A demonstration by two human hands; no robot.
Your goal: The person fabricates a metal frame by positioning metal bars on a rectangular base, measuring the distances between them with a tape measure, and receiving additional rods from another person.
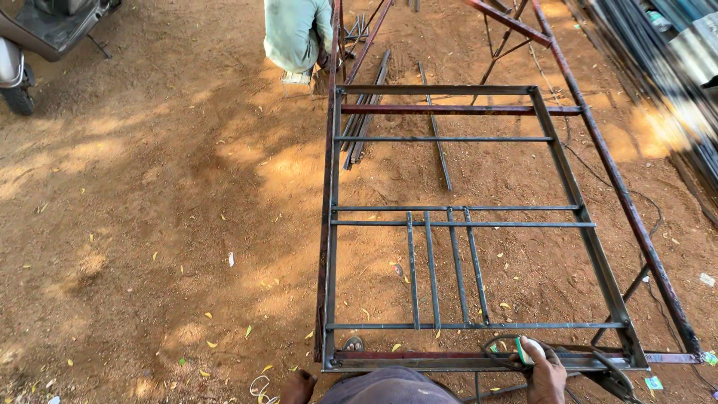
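A rectangular steel grille frame (464,223) lies flat on red-painted support rails (628,209) above the red dirt, with thin crossbars and several short upright bars welded in its near half. My right hand (544,372) rests on the frame's near edge, shut on a looped black cable (499,346) and a small green and white object (526,353). My left hand (299,386) hangs low at the bottom edge, left of my body and beside the frame's near left corner. Only part of it shows, so its grip is unclear. A sandalled foot (354,344) shows under the frame.
Another person in a pale green shirt (295,34) sits at the frame's far end. Loose steel bars (437,142) lie on the dirt beneath it. A scooter (37,30) stands at the far left, stacked steel rods (658,45) at the far right. A white wire loop (259,386) lies near my left hand.
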